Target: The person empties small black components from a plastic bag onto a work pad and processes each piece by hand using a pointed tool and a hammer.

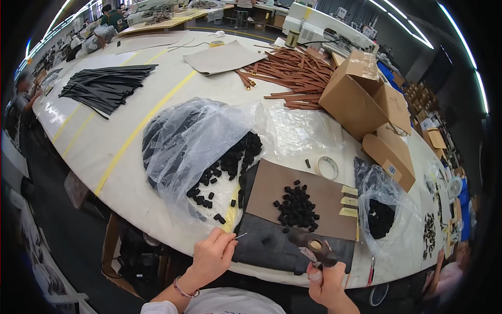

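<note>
My left hand [213,255] pinches a thin metal rod [241,236] above the left edge of a black mat [282,255]. In my right hand [328,285] is a dark-headed hammer [314,247], held over the mat's right part. Just left of the hammer, a small black piece [267,240] lies on the mat. Behind it, a brown sheet [266,196] bears a pile of small black pieces [297,206]. More such pieces [230,162] spill from a clear plastic bag [193,136] at the left.
A tape roll [328,168] and cardboard boxes [353,94] stand to the right, near another bag of black pieces [381,217]. Brown straps [298,73] and black strips [107,86] lie farther back. A red-handled tool [371,271] is at the front edge. People sit at both sides.
</note>
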Demonstrator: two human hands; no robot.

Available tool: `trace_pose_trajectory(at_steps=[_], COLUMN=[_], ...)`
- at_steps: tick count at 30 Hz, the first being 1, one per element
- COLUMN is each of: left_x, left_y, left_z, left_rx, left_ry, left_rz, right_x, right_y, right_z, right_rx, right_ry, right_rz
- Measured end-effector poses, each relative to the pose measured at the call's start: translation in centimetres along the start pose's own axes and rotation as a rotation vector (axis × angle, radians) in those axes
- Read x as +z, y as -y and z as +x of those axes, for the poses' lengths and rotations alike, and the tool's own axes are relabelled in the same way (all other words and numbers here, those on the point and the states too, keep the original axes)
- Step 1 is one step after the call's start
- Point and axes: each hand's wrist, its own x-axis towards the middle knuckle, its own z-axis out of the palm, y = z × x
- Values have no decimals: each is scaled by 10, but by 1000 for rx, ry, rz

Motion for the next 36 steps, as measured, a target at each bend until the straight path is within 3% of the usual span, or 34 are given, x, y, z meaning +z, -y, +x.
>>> trace_pose_trajectory(at_steps=[1, 2, 5, 8, 10, 11, 14, 16, 18, 20, 22, 26, 28, 30, 32, 34, 36], left_x=[0, -1, -7, -8, -9, -9, 6, 23, 37, 54, 60, 26, 15, 12, 13, 8, 0], left_y=[2, 3, 3, 2, 1, 0, -1, -7, -16, -12, -7, -4, -12, -17, -19, -19, -19], left_z=[-1, -3, -5, -5, -3, -3, -2, 3, 12, 14, 20, 62, 68, 72, 66, 64, 62], left_rx=[3, 1, 4, 21, 51, 72, 53, 106, 188, 203, 162, 23, 23, 29, 71, 79, 31], left_ry=[-3, -8, 27, -14, -7, -13, 74, 94, 299, 386, 410, 115, 124, 126, 169, 199, 252], left_rz=[-15, -30, -40, -114, -125, -134, -109, -35, 235, 317, 425, 374, 258, 142, -42, -30, -138], right_x=[12, 29, 23, -10, 13, 35, 26, 7, -11, -22, -30, -34, -31, -21, -8, -1, 22], right_y=[-11, -13, -18, 11, -4, -6, -5, -3, -11, -51, -79, -104, -93, -80, -26, -27, -59], right_z=[-3, -4, 3, -3, -7, -8, -4, -8, -20, -42, -57, -66, -59, -56, -59, -83, -144], right_rx=[-102, -15, 29, 48, -189, 29, 126, 131, 304, 305, 380, 484, 456, 287, 372, 552, 932], right_ry=[25, 197, 321, 5, -108, 145, 285, 24, -129, -129, -112, -76, -136, -167, 126, 636, 797], right_rz=[-164, -318, -336, 22, -129, -321, -315, -202, -236, -579, -641, -742, -719, -415, 13, 267, -87])
